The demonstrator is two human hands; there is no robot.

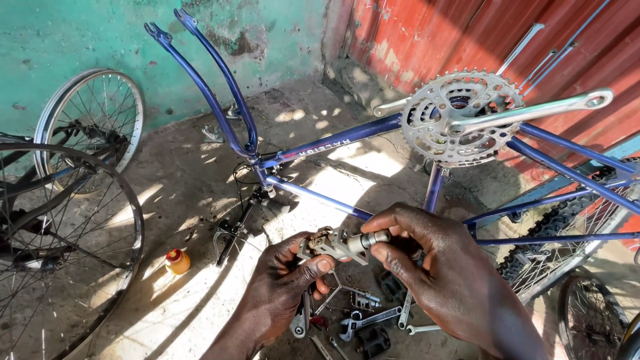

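Observation:
A grey metal bicycle pedal [333, 244] is held between both hands, low in the middle of the view. My left hand [283, 283] grips the pedal body from below. My right hand [433, 273] pinches the pedal's axle end [375, 237] with thumb and fingers. Behind the hands stands an upturned blue bicycle frame [333, 140], its fork [213, 87] pointing up. The silver chainring [460, 117] and crank arm [533, 110] sit at the upper right, above my right hand.
Several spanners [363, 321] and small parts lie on the concrete floor under the hands. A small yellow bottle with a red cap [177, 261] stands to the left. Spoked wheels [63, 247] lean at the left, a tyred wheel [567, 227] at the right. Green and red walls stand behind.

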